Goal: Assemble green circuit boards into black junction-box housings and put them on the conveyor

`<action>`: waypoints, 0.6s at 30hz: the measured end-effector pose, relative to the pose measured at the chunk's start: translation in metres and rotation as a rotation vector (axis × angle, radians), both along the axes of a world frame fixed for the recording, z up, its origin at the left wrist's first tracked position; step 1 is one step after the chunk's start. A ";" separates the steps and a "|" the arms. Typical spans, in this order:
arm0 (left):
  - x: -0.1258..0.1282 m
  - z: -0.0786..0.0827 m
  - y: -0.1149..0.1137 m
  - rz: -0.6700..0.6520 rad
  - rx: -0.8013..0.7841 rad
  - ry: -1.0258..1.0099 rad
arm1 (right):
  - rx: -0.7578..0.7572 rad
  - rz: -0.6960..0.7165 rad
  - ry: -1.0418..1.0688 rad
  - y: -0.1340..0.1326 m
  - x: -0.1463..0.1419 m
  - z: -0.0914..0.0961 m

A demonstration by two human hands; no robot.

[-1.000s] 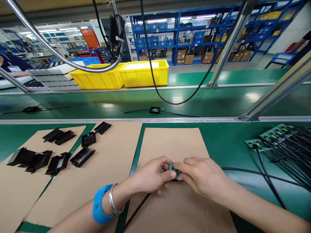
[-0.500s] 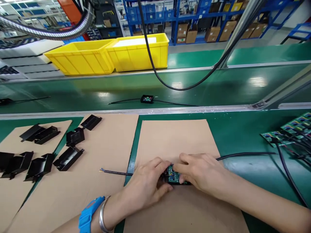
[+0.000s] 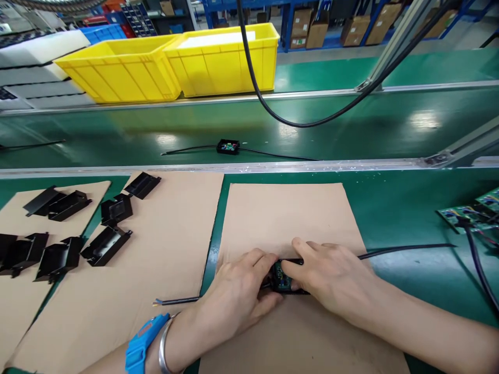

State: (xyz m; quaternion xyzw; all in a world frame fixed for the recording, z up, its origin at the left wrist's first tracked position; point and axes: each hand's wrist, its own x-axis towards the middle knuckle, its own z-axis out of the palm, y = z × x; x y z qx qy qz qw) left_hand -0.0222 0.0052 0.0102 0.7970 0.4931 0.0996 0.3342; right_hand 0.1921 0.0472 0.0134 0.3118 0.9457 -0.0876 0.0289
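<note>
Both hands press on a small green circuit board (image 3: 281, 278) that sits in a black housing on a brown cardboard sheet (image 3: 288, 218). My left hand (image 3: 237, 298) curls round its left side, fingertips on the board. My right hand (image 3: 331, 280) covers the right side, thumb and fingers closed on it. A thin black cable (image 3: 175, 301) with bare wire ends runs out to the left. A thicker black cable (image 3: 405, 250) leads off to the right. A blue wristband (image 3: 142, 343) and a metal bangle sit on my left wrist.
Several black plastic housings (image 3: 105, 244) lie on cardboard at the left. A finished unit with cables (image 3: 228, 146) rests on the green conveyor belt. Two yellow bins (image 3: 175, 62) stand beyond. Green circuit boards with wires (image 3: 468, 213) lie at the right edge. A black hose hangs overhead.
The board has gone from held up between my fingertips to pressed down into the black housing on the cardboard. The thin cable end now lies out to the left. The view has tilted down.
</note>
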 end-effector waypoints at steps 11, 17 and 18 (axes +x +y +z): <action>-0.010 0.014 0.028 0.099 -0.946 -0.175 | -0.124 0.011 0.173 -0.002 0.000 -0.011; 0.007 0.016 0.011 -0.039 0.022 0.157 | -0.105 0.011 0.177 -0.003 -0.002 -0.008; 0.007 0.011 0.005 -0.065 0.168 0.188 | -0.103 0.008 0.182 -0.003 -0.002 -0.008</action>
